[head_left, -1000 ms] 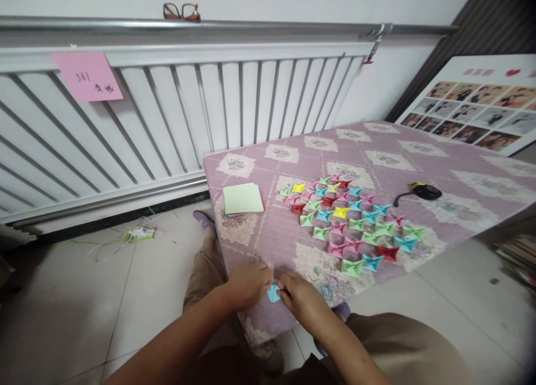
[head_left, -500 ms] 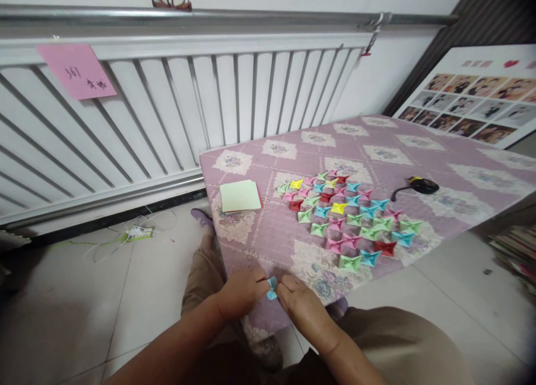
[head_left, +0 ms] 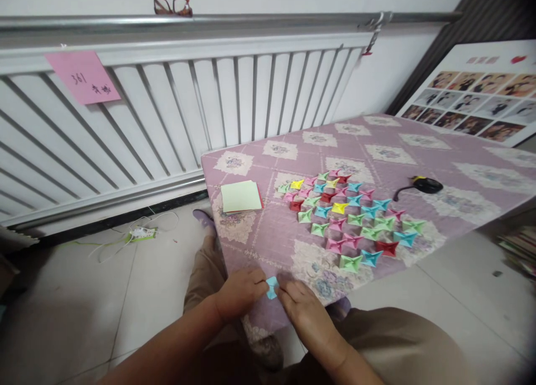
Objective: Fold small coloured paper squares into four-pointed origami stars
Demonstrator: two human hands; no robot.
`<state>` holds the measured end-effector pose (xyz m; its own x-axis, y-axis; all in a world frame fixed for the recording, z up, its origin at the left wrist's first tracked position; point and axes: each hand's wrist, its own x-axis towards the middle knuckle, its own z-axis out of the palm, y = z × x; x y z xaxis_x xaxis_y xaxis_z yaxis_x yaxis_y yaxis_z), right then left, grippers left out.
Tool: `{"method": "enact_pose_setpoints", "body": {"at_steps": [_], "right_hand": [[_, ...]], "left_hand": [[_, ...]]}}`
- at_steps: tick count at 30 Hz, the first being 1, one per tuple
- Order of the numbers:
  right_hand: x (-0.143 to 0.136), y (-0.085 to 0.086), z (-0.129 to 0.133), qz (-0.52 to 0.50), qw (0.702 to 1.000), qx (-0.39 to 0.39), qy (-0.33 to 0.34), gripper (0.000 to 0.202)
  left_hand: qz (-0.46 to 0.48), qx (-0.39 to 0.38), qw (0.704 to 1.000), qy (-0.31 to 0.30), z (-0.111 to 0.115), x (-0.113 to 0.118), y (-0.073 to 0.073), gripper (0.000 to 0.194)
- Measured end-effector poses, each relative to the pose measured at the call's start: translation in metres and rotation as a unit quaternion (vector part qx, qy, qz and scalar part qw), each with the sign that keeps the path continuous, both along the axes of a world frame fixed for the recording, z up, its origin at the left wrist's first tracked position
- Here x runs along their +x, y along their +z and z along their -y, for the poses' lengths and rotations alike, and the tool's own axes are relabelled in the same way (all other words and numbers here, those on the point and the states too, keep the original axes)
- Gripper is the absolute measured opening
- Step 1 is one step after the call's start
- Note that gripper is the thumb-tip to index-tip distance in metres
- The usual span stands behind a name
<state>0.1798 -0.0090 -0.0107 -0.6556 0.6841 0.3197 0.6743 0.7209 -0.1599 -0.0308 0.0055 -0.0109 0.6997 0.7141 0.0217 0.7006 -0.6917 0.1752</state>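
Observation:
A small folded piece of light blue paper (head_left: 272, 288) lies at the near corner of the table, between my two hands. My left hand (head_left: 245, 289) grips its left edge with closed fingers. From the other side, my right hand (head_left: 298, 298) has its bent fingers closed on the right edge. The fingertips partly cover the paper's sides. Beyond my right hand stand several folded paper pieces (head_left: 339, 208) in green, pink, blue, red and yellow, set in rough rows. A stack of square paper sheets (head_left: 240, 197), pale green on top, rests past my left hand.
A flowered pink cloth (head_left: 268, 237) covers the table. A black object with a cord-like tail (head_left: 427, 185) lies to the right. Behind stands a white radiator (head_left: 247, 94) with a pink note (head_left: 84, 77). A photo board (head_left: 473, 94) leans at the far right. A power strip (head_left: 142, 234) is on the floor.
The blue paper now shows flatter and wider between my fingers. My hands have barely shifted. The whole view has moved slightly.

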Motion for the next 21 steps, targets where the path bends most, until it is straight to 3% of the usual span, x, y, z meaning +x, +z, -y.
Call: {"method": "enact_pose_setpoints", "body": {"at_steps": [6,13,21], "right_hand": [[-0.002,-0.004,0.011,-0.002,0.999,0.01,-0.041,0.029],[-0.01,0.001,0.007,-0.112,0.98,-0.12,-0.113,0.01],[-0.017,0.003,0.002,-0.089,0.972,-0.155,-0.151,0.011]], "left_hand": [[0.015,-0.001,1.0,0.01,0.002,0.001,0.002,0.019],[0.019,-0.033,0.999,0.036,0.001,0.004,-0.001,0.016],[0.048,-0.092,0.992,0.069,-0.008,0.01,0.017,0.012]]}}
